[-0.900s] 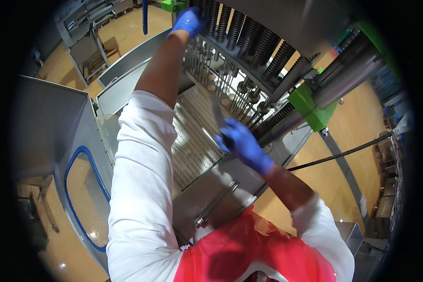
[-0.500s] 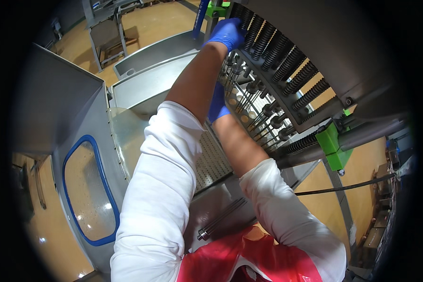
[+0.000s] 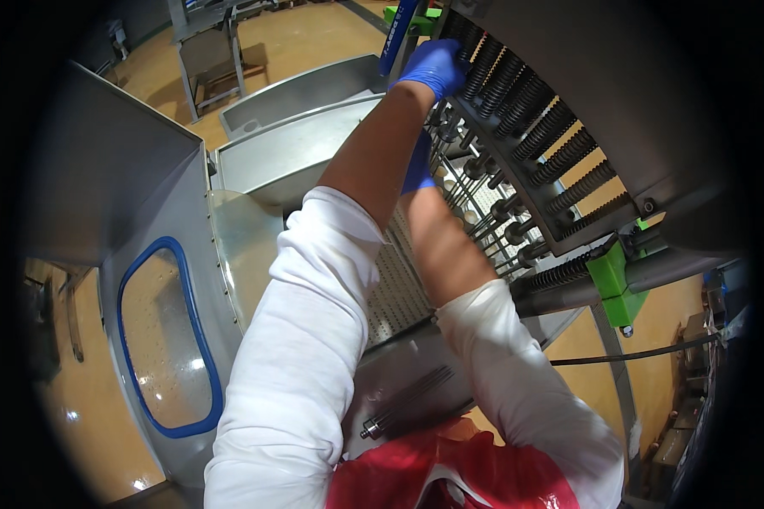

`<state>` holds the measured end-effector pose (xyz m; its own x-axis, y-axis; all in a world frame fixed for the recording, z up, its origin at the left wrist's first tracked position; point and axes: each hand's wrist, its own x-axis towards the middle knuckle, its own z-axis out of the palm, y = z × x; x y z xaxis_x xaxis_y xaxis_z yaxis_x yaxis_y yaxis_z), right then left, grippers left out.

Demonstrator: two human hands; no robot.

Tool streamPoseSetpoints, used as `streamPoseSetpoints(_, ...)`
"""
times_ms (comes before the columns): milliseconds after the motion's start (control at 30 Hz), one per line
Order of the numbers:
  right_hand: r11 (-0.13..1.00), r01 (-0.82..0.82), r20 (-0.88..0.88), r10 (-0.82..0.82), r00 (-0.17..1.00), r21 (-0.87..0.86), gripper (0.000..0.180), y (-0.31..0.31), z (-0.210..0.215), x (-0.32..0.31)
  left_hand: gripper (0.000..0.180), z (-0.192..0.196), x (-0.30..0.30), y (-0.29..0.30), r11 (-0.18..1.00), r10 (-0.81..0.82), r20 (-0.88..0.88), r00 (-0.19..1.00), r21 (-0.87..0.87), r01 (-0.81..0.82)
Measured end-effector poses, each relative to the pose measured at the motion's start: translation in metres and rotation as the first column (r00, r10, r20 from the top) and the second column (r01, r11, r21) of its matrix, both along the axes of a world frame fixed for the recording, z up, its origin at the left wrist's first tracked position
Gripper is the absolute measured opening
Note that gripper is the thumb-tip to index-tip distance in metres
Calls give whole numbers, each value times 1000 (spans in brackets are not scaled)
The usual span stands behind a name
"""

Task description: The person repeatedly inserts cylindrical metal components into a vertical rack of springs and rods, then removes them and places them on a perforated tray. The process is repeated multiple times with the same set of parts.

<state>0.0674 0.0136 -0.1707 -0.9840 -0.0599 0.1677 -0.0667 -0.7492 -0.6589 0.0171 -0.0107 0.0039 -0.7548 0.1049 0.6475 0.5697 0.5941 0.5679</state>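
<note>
1. Blue nitrile gloves are covering both hands of a person who is leaning over a stainless-steel machine, seen from a head camera looking down along the arms.
2. The left hand (image 3: 434, 68) is reaching up and far forward, its fingers curling over the top end of a row of black coil springs (image 3: 530, 114); it seems to be gripping there to brace the body or hold the head steady.
3. The right hand (image 3: 418, 164) is sitting lower, tucked behind the left forearm, so I cannot tell whether its fingers are apart or clamped on anything. It is reaching in among the thin steel rods (image 3: 484, 208) hanging under the springs.
4. The springs are standing in a slanting row on a grey metal frame (image 3: 654, 93) at the upper right, each one dark, ribbed and tightly wound, ending in a small round collar.
5. Below the rods, a perforated steel plate (image 3: 396, 293) is running down toward the person.
6. To the left, a tilted steel guard with a blue-rimmed clear window (image 3: 165, 339) is standing open, likely swung aside to give access.
7. A green bracket (image 3: 613, 280) is clamping a thick grey bar at the right.
8. White sleeves and a red apron (image 3: 450, 475) are filling the lower edge. A tan floor (image 3: 306, 34) is showing beyond.
</note>
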Motion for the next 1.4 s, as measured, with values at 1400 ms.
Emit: streamPoseSetpoints(1400, -362, 333, -300, 146, 943, 871, 45, 271, 24, 421, 37, -117, 405, -45, -229, -944, 330, -18, -613, 756)
